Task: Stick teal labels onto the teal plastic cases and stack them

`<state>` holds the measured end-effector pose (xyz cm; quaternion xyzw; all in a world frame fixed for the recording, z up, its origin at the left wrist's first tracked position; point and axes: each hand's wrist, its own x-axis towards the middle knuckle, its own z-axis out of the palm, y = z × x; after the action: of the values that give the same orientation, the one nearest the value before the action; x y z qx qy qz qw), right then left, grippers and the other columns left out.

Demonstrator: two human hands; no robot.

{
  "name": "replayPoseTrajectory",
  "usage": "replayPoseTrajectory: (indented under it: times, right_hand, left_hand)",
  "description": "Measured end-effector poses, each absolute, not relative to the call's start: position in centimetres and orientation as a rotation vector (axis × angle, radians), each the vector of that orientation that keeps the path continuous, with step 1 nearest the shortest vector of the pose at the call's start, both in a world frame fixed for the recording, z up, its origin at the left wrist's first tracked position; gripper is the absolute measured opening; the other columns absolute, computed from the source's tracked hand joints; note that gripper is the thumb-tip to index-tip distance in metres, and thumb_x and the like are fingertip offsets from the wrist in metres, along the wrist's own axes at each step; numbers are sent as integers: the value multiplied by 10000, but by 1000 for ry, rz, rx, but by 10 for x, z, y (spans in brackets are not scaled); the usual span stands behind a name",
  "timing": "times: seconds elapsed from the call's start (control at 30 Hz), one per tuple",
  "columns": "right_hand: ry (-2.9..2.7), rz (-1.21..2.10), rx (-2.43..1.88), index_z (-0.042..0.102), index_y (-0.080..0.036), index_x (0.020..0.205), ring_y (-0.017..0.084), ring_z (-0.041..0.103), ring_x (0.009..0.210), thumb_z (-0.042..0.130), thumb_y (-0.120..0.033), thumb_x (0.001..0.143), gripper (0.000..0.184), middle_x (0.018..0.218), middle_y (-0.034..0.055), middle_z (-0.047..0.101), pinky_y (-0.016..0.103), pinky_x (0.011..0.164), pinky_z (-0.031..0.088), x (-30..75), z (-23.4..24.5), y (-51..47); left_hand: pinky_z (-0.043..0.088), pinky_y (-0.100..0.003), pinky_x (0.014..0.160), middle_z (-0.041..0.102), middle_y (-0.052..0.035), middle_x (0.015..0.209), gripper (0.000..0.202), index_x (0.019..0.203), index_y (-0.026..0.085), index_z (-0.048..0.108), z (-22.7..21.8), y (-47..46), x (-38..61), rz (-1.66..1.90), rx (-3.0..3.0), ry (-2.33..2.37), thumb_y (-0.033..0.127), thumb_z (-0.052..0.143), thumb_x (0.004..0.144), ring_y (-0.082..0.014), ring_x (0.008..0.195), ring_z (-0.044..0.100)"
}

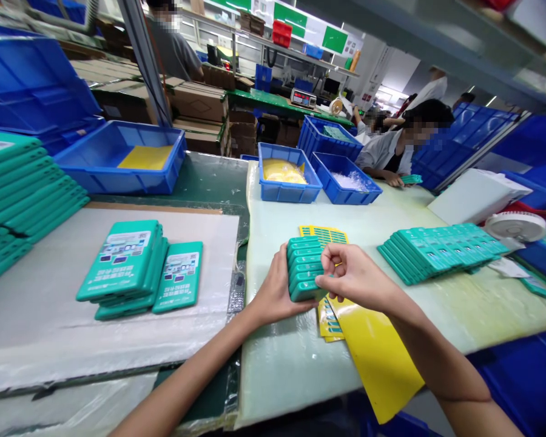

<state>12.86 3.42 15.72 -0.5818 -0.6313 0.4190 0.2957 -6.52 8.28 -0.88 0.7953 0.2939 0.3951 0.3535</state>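
Note:
A stack of green boxes (304,266) stands on edge on the pale mat, over a yellow label sheet (324,234). My left hand (277,291) wraps round the stack's left side and near end. Closed in a pinch, my right hand (352,274) presses on the nearest box's right edge. More yellow sheets (374,352) lie under my right wrist and hang over the table's front edge. A fanned row of green boxes (439,250) lies to the right. Another small pile of green boxes (136,267) rests on the white sheet at left.
Blue bins (118,159) (287,173) (346,179) stand along the back. Tall stacks of green boxes (22,194) fill the far left. A white fan (515,226) and white box (475,194) sit at right. A person (403,145) leans on the table's far end.

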Motion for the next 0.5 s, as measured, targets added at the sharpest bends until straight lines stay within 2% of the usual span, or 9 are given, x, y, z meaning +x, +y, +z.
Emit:
replayPoseTrajectory:
  times: [0.1,0.27,0.4,0.5]
  right_hand:
    - [-1713,1097,-1576,499,-238,747,137,591,517,718,-181,695,232,615,-35,561,229,443,397,130,157,36]
    - [-1666,1242,-1544,452,-249,770,136,582,476,728,-201,728,283,602,-55,545,238,435,411,129,158,36]
    - [-1832,967,-1607,487,-231,705,119,530,548,761,-137,734,291,627,-30,554,229,469,327,131,161,38]
    - [-1963,911,-1676,531,-218,665,118,493,551,880,-236,762,362,609,-17,557,239,467,291,144,165,44]
  left_hand:
    - [339,-807,1316,260,-274,1737,1512,1780,249,-142,-9,83,-65,1024,2054,757,646,931,792,-557,1637,300]
    - [348,-799,1316,273,-261,1727,1513,1781,259,-143,-9,83,-65,1024,2054,756,637,937,791,-548,1635,305]
    - [344,-793,1320,272,-268,1722,1503,1777,255,-134,-8,83,-64,1025,2054,764,668,928,796,-551,1633,311]
    - [324,-802,1325,238,-278,1738,1504,1771,250,-132,-7,83,-63,1026,2058,765,699,922,796,-565,1641,282]
